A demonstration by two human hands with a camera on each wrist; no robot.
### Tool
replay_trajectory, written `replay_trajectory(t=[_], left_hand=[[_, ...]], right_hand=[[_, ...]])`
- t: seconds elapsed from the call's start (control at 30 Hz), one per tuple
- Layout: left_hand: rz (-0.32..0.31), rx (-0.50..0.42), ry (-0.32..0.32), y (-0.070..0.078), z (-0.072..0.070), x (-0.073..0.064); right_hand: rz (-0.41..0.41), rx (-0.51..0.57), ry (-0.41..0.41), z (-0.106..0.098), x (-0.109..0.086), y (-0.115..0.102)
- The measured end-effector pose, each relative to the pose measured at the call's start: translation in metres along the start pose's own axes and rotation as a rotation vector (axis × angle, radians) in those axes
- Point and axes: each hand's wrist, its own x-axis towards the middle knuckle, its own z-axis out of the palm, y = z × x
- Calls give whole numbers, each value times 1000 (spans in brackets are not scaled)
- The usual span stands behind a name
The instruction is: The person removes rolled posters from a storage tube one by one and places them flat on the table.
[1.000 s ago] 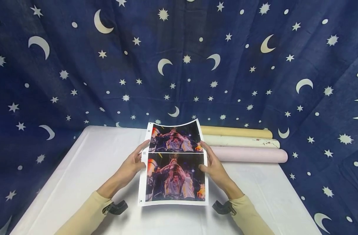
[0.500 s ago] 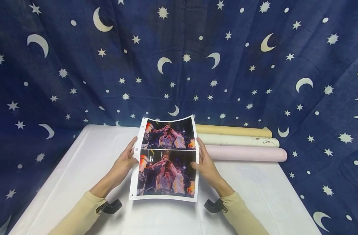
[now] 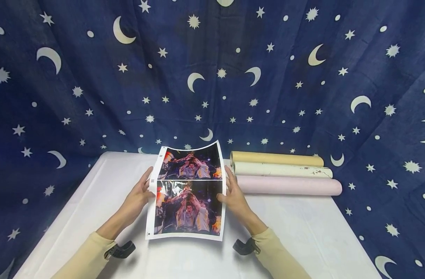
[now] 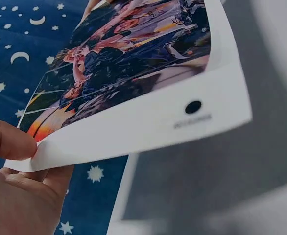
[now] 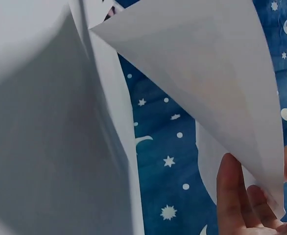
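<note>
A glossy photo print sheet with a white border bears two copies of the same picture, one above the other. It is held above the table, tilted and slightly bowed. My left hand pinches its left edge, thumb on the printed face and fingers behind. On the right edge, my right hand grips the same way. The left wrist view has the sheet's border between thumb and fingers of the left hand. From the right wrist, the plain white back is seen, with fingers of the right hand behind it.
Three rolls lie side by side at the back right: a yellow roll, a white roll with a floral pattern and a pink roll. A white cloth covers the table. A dark blue moon-and-star curtain hangs behind.
Both hands have moved left with the print sheet, and their grip stays the same. The left ends of the rolls now show past its right edge.
</note>
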Motion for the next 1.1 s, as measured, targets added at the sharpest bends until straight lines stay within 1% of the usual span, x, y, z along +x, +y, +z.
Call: replay_trajectory(t=[0.13, 0.2, 0.4, 0.5, 0.63, 0.73, 1.0, 1.1], left_hand=[[-5, 1, 18, -5, -6, -1], [-9, 20, 28, -6, -11, -2], [-22, 47, 50, -6, -26, -7], [-26, 72, 64, -6, -35, -8], [-32, 118, 83, -6, -48, -8], [-41, 148, 91, -7, -55, -9], [-58, 187, 121, -7, -73, -8], [-76, 229, 125, -8, -81, -7]], right_hand=[[-10, 1, 1, 8, 3, 5], [-17, 5, -5, 12, 5, 8], [-29, 22, -39, 26, 12, 16], [-32, 1, -45, 35, 16, 18], [-12, -9, -38, 47, 23, 20], [19, -2, -29, 54, 27, 23], [36, -21, -18, 71, 43, 37], [48, -43, -12, 78, 48, 42]])
